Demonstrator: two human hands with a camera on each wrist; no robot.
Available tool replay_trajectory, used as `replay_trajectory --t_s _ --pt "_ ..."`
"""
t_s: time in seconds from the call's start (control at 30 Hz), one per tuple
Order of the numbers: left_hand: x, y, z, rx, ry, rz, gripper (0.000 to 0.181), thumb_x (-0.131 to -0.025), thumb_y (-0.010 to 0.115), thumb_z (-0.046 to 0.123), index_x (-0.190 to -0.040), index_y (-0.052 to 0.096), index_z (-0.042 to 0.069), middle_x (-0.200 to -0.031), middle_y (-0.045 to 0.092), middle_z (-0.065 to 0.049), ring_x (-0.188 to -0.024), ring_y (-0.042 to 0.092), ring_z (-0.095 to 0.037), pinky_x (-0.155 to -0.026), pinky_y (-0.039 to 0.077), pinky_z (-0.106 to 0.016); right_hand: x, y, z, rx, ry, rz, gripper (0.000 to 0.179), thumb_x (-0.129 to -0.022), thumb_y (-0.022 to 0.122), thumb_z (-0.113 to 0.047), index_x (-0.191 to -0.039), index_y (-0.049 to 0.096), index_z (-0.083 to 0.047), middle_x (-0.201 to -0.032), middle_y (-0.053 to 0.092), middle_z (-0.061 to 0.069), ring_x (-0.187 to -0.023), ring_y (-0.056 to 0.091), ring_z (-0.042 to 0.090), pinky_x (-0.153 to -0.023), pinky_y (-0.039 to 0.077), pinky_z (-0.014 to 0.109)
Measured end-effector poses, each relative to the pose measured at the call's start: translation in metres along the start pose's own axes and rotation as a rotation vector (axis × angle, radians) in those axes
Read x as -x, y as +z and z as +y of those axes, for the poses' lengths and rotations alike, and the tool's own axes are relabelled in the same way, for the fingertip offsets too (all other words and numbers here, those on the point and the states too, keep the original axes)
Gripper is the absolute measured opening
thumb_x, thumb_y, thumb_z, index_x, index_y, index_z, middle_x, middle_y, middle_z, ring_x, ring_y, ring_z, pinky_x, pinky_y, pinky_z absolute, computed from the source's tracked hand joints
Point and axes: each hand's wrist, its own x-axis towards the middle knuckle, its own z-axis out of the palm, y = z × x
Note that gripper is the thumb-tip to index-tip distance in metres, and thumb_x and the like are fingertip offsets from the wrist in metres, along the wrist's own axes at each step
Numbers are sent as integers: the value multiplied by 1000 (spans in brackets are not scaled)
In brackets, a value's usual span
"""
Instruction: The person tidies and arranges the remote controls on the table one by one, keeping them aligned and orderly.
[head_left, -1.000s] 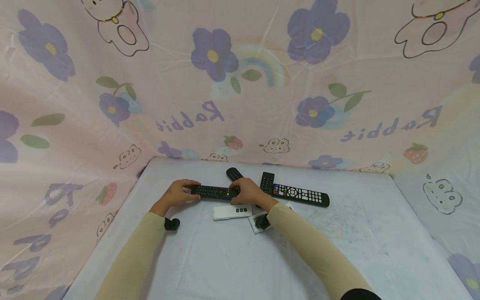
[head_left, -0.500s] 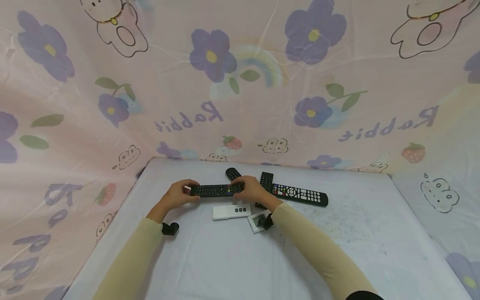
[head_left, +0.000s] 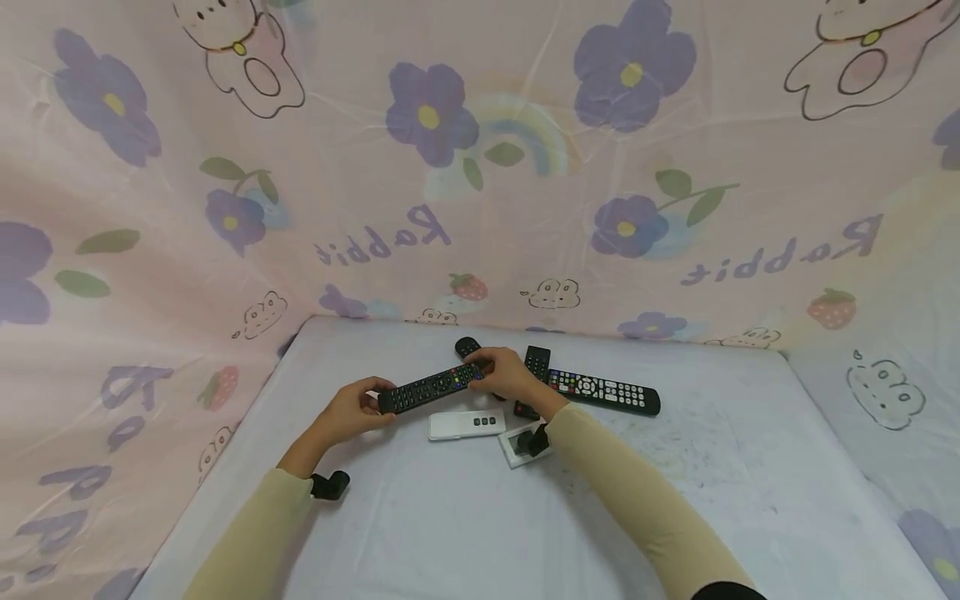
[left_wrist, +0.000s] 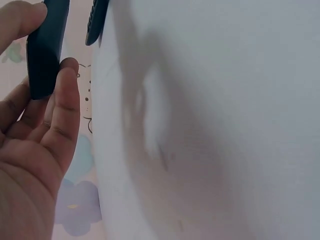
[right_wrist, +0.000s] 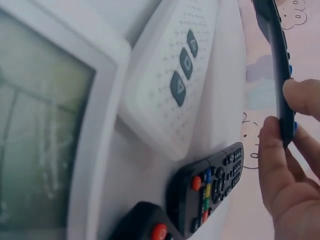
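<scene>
A long black remote control point(head_left: 431, 389) spans between both hands, its left end nearer the person than its right. My left hand point(head_left: 348, 411) grips the left end, thumb on one edge and fingers on the other. The right hand point(head_left: 506, 372) pinches the right end, beside its coloured buttons. In the left wrist view, the black remote's end point(left_wrist: 47, 60) shows between thumb and fingers, off the table. The right wrist view shows the same remote point(right_wrist: 280, 65) edge-on, held above the white cloth. A white remote point(head_left: 465, 425) with several dark buttons lies just in front of it.
A white-framed device with a screen point(head_left: 516, 460) lies partly behind the right wrist's black camera. Black remotes lie around the right hand: one with white buttons point(head_left: 611, 393), one pointing away point(head_left: 537, 362), and one partly hidden point(head_left: 467, 345). Patterned cloth point(head_left: 480, 208) hangs behind the table.
The remote's left end has swung toward the person, so it now lies slanted instead of level. The left hand has moved nearer with it; the right hand keeps almost the same place.
</scene>
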Motion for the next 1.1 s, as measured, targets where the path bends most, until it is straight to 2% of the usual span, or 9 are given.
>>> replay_trajectory --t_s 0.07,0.3,0.47,0.63,0.83,0.97,1.1 --pt "7 1 1 19 9 -6 49 -77 80 13 -122 60 11 -96 65 -10 -79 60 -16 -63 50 -26 -2 0 1 -9 -3 -12 44 -79 79 -16 -122 66 -15 -120 65 4 -92 62 13 -77 52 28" --pt "31 7 1 133 46 -47 53 -77 79 10 -126 57 5 -107 63 -15 -78 64 -14 -65 54 -24 -5 3 7 -26 -22 -59 49 -79 78 -14 -126 63 -11 -112 68 6 -87 62 12 -74 51 27" --pt "42 11 1 162 19 -16 55 -76 80 11 -125 57 4 -112 62 -16 -77 64 -10 -63 53 -23 -10 9 1 22 -59 -56 46 -80 77 -13 -124 64 -11 -118 67 7 -92 63 14 -83 53 30" --pt "51 13 -3 156 -26 -9 58 -74 83 15 -125 57 4 -107 66 -15 -71 63 -8 -59 50 -22 -17 17 -8 8 -66 -66 42 -80 77 -10 -121 65 -8 -119 68 9 -96 65 18 -87 53 31" --pt "57 16 -5 161 -24 -35 61 -74 83 16 -126 55 4 -122 59 -19 -74 65 -9 -61 51 -22 -23 25 -14 -24 -42 -73 38 -81 74 -5 -118 67 -8 -121 67 11 -96 66 19 -85 54 31" --pt "59 18 -5 185 -33 -34 61 -73 83 15 -126 55 3 -122 58 -21 -74 67 -11 -63 52 -22 -26 31 -15 -7 -18 -56 36 -81 73 -4 -117 68 -10 -120 67 10 -97 66 20 -84 55 30" --pt "62 20 -4 199 -62 -37 60 -73 84 13 -125 55 2 -118 59 -22 -75 68 -13 -64 54 -23 -29 37 -16 -5 -5 -75 36 -82 73 -3 -117 68 -10 -120 66 10 -100 66 22 -86 54 29"
